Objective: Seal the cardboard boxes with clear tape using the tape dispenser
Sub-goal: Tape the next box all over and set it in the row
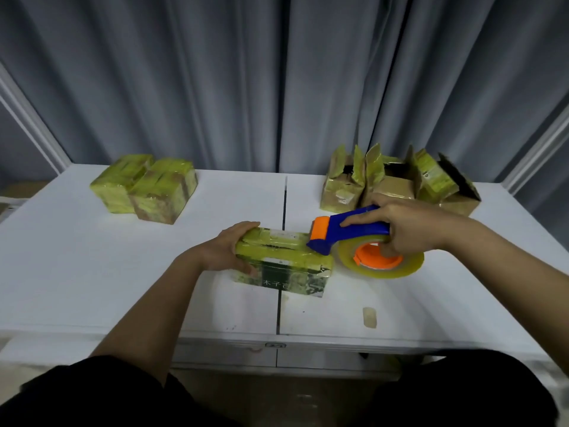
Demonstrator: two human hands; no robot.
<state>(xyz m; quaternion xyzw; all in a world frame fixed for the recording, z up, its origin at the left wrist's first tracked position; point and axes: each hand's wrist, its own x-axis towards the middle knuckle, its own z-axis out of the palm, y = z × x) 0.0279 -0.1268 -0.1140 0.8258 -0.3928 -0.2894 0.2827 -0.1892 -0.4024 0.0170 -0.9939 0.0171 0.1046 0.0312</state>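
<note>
work in progress at the centre of the white counter (92,272). one cardboard box (284,261) lies flat, flaps closed; left hand (228,251) steadies its left end, fingers wrapped over the top edge. right hand (403,224) grips the blue handle of the tape dispenser (354,232), fingers closed round it, the orange head pressed on the box's right end. judged: tape run on this box under way. two taped boxes (144,186) sit far left, apparently finished. open boxes (397,180), flaps up, wait far right; several remain to seal.
</note>
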